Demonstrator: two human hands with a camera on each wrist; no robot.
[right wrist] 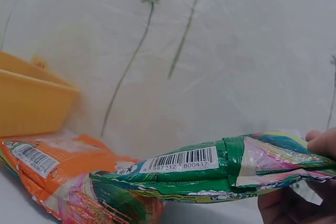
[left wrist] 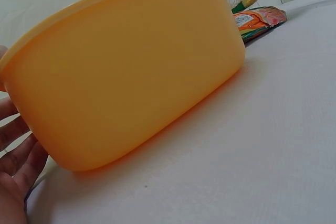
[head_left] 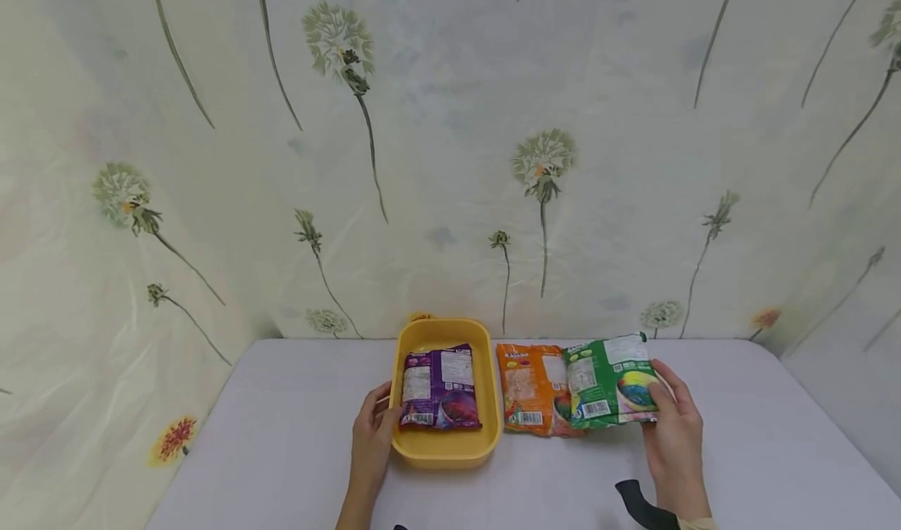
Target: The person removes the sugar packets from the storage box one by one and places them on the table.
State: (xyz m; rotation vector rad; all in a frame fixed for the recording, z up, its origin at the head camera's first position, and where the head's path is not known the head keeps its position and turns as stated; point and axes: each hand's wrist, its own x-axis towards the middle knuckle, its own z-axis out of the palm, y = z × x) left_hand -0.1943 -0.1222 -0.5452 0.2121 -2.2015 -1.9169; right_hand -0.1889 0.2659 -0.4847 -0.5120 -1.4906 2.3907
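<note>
A yellow plastic basin [head_left: 446, 456] stands on the table with a purple packet [head_left: 441, 388] lying inside it. My left hand [head_left: 373, 435] holds the basin by its left side, thumb at the rim and fingers along the outer wall in the left wrist view. To the right of the basin an orange packet [head_left: 529, 389] lies on the table. My right hand [head_left: 677, 428] pinches a green packet [head_left: 611, 380] by its right edge, thumb on top and fingers beneath. The green packet is raised and overlaps the orange packet's right part in the head view.
A white-covered table [head_left: 281, 436] carries everything. Behind it hangs a pale curtain-like sheet [head_left: 436, 162] printed with dandelions. A black curved strap-like piece [head_left: 644, 506] shows by the right wrist.
</note>
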